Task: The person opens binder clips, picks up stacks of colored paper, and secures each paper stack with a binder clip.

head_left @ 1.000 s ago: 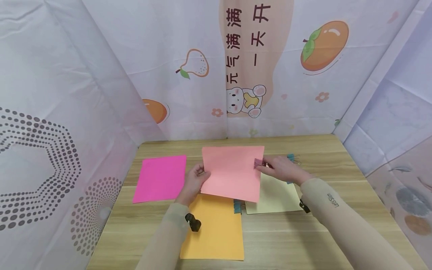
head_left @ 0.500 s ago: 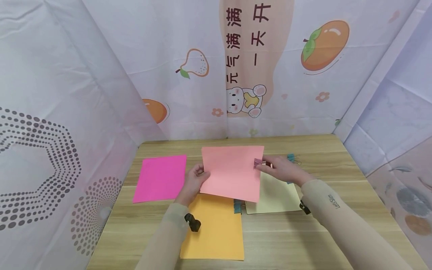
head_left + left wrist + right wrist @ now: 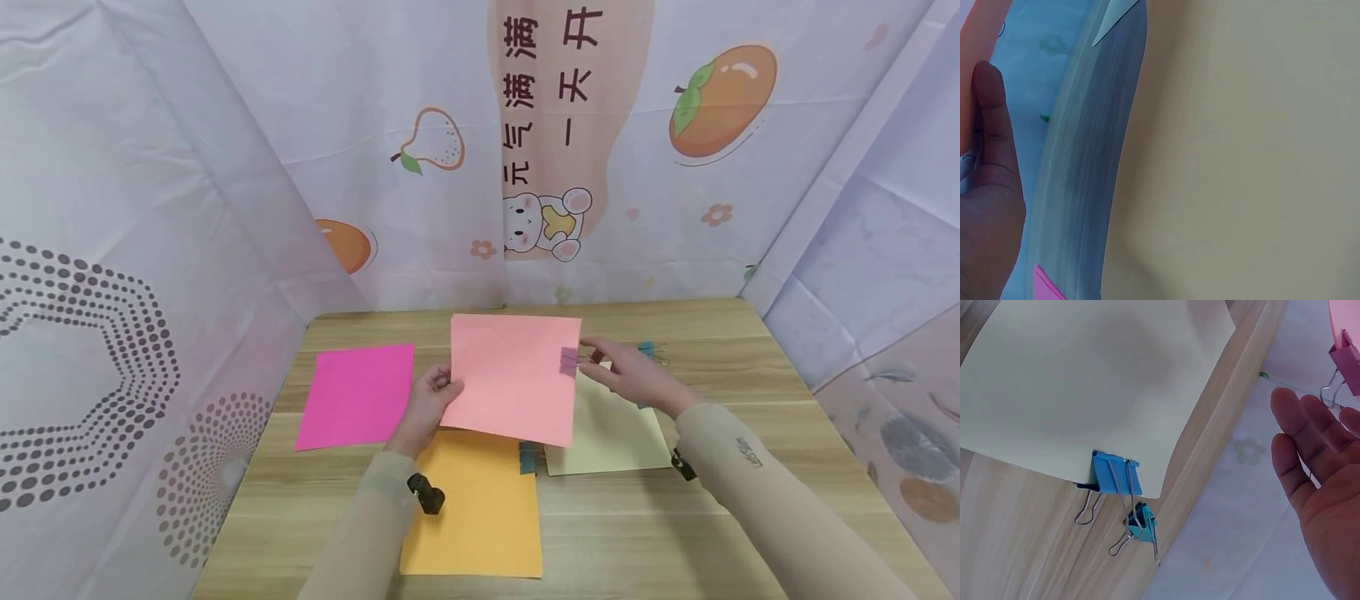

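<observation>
My left hand (image 3: 426,407) pinches the left edge of the salmon-pink paper (image 3: 513,379), lifted over the table. A purple binder clip (image 3: 568,360) grips the paper's right edge. My right hand (image 3: 637,379) is beside that clip with its fingers loosely bent; in the right wrist view the fingers stand apart from the clip's body, near its wire handle. Under the lifted sheet lie orange-yellow paper (image 3: 480,508) with a teal binder clip (image 3: 528,458) on its right edge, and pale yellow paper (image 3: 615,437) with a blue binder clip (image 3: 1116,474).
Magenta paper (image 3: 358,396) lies at the left of the wooden table (image 3: 600,542). A loose teal binder clip (image 3: 647,350) sits near the back right, past the pale paper's corner. Printed curtains (image 3: 420,250) hang behind and at both sides.
My right fingers have let go of the purple clip and drawn slightly right, leaving it on the paper. The salmon-pink paper has tilted and shifted slightly left in my left hand.
</observation>
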